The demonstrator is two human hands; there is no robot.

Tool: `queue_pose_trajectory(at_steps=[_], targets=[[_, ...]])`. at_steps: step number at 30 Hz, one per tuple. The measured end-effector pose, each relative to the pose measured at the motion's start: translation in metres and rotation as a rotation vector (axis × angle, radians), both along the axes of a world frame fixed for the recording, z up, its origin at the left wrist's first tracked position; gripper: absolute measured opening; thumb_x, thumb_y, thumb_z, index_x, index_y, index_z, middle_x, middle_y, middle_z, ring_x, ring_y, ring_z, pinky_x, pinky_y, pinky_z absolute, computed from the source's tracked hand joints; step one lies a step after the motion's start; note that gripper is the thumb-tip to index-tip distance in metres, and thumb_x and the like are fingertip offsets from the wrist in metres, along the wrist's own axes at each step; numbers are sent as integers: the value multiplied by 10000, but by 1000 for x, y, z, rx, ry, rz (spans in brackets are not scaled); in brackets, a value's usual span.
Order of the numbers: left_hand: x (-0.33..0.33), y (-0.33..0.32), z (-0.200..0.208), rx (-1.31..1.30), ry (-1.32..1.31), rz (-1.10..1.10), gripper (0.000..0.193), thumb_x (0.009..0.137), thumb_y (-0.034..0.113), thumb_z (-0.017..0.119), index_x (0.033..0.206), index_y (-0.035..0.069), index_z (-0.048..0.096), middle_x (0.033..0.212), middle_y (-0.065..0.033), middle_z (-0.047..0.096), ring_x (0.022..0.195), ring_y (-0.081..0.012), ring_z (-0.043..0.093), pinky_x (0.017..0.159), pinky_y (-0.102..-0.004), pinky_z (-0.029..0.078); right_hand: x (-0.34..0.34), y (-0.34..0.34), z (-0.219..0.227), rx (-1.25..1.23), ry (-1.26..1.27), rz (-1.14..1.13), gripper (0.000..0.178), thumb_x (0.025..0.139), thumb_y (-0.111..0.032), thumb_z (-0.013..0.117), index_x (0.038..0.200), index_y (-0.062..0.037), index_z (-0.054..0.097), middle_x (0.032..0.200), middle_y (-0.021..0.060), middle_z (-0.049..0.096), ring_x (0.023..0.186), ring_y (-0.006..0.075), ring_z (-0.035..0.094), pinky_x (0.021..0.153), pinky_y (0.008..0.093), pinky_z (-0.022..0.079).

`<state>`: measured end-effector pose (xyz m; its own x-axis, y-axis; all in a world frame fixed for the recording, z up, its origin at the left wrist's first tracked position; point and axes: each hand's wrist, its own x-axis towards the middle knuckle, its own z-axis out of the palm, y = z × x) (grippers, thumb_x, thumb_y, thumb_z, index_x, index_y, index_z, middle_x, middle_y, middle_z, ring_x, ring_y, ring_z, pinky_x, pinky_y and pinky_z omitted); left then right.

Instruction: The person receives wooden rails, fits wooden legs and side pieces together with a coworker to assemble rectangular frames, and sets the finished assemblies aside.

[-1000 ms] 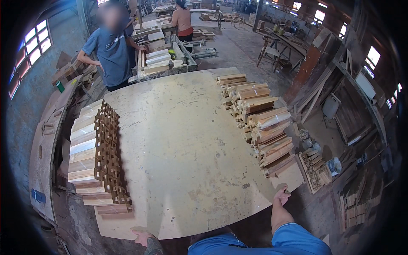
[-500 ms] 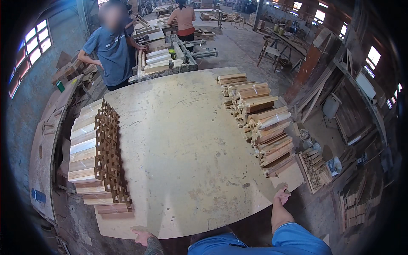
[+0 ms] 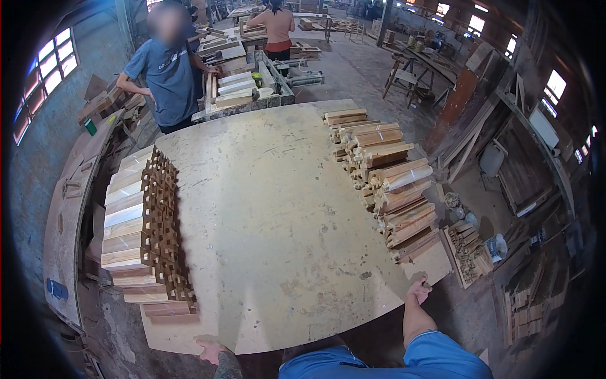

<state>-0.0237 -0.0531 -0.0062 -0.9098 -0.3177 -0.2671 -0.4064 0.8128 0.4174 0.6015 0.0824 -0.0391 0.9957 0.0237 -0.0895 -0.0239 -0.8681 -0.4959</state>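
A wide pale board, worn and stained, lies flat before me like a tabletop. At its near left edge, my left hand is closed over the rim, its underside fingers hidden. My right hand grips the board's near right corner, the arm stretched forward. Closest to my left hand is a neat stack of short wooden pieces with notched ends facing inward. Along the right side, beyond my right hand, runs a looser row of similar wooden pieces.
Past the far edge, a person in a grey-blue shirt stands beside a bin of wooden parts. Another person is farther back. A long bench runs along the left. A small pallet of wood pieces and a bucket sit at right.
Both my hands and the wooden stacks keep their places. In the background, the person in the orange top has raised an arm and shifted slightly.
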Motion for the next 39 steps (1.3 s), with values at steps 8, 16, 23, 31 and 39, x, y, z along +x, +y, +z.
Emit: queue_pose_trajectory(at_steps=[8, 16, 23, 31, 39], targets=[[-5, -4, -9, 107, 0, 122, 879, 860, 753, 365, 1237, -35, 456, 1138, -330, 603, 1063, -462, 604, 908, -522, 493, 14, -6, -19, 55, -25, -2, 665, 861, -660, 442, 1088, -46, 565, 997, 226, 685, 966, 385, 659, 819, 477, 531], [2, 3, 4, 12, 34, 218, 820, 863, 733, 397, 1191, -14, 476, 1051, -323, 630, 1011, -483, 611, 868, -539, 490, 58, -10, -66, 3, -112, 139, 575, 859, -555, 492, 1077, -29, 572, 1013, 181, 668, 926, 347, 655, 813, 443, 536], [9, 11, 35, 109, -32, 190, 857, 859, 733, 387, 1219, -41, 464, 1118, -337, 602, 1077, -458, 591, 919, -521, 462, 83, -2, -92, 62, -214, 59, 698, 783, -656, 467, 1015, -3, 547, 956, 204, 665, 901, 340, 667, 808, 438, 546], [4, 9, 9, -40, 40, 264, 773, 830, 756, 415, 1142, 55, 508, 953, -279, 662, 900, -438, 658, 753, -537, 515, 76, 0, -95, -47, -218, 165, 757, 751, -725, 447, 980, -11, 550, 954, 215, 674, 929, 352, 670, 815, 458, 543], [8, 14, 21, -1, 83, 302, 778, 822, 733, 459, 1197, 54, 519, 919, -244, 683, 885, -421, 666, 760, -526, 515, 55, 1, -83, -62, -213, 199, 758, 753, -729, 441, 978, -14, 550, 963, 214, 674, 934, 350, 671, 818, 466, 541]])
